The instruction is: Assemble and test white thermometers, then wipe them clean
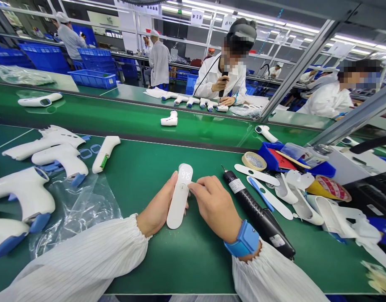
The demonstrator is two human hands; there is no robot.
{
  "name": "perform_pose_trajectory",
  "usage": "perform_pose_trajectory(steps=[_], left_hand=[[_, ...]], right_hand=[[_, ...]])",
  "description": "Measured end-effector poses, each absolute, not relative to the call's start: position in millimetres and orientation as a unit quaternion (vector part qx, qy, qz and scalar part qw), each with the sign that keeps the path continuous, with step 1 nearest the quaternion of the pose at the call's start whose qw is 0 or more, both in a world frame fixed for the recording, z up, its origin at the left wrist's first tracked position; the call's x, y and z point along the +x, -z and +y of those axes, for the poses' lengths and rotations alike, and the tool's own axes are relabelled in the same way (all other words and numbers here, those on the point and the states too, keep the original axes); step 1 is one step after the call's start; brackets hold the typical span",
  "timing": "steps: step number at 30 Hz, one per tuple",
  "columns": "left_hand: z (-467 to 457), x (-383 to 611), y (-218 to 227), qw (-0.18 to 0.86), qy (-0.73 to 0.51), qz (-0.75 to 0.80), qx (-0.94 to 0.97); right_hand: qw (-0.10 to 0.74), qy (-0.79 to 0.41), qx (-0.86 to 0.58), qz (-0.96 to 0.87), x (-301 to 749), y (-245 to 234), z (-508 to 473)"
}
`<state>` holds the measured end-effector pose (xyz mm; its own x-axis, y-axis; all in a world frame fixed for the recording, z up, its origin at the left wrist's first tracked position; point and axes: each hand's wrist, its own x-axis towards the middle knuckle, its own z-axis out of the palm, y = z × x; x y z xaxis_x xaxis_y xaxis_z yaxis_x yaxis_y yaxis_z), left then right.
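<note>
My left hand (160,205) is wrapped round a slim white thermometer (178,207), its long flat face up and lit digits that seem to read 97.5 near the far end. Thumb and forefinger of my right hand (216,207) are pinched together at the thermometer's right edge, beside its small round button. Whether anything tiny sits in that pinch is hidden. A blue strap circles my right wrist. Just right of that hand lies a black electric screwdriver (259,214), its bit pointing away from me.
White gun-shaped thermometer housings (23,195) and a clear plastic bag (82,214) lie at left. At right are a tape roll (254,161), a blue bin (322,168) and loose white shells (306,209). Beyond runs a green conveyor (133,113); a co-worker (226,71) sits across it.
</note>
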<state>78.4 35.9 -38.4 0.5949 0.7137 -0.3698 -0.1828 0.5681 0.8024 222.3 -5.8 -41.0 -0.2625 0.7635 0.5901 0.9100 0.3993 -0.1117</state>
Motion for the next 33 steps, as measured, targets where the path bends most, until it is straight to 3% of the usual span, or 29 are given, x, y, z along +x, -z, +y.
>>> perform_pose_trajectory(steps=[15,33], left_hand=[[38,77,38,0.832,-0.264,0.363,0.326],[38,77,41,0.808,-0.249,0.386,0.369]], right_hand=[[0.419,0.012,-0.567,-0.709,234,37,0],[0.450,-0.025,-0.585,-0.675,237,38,3]])
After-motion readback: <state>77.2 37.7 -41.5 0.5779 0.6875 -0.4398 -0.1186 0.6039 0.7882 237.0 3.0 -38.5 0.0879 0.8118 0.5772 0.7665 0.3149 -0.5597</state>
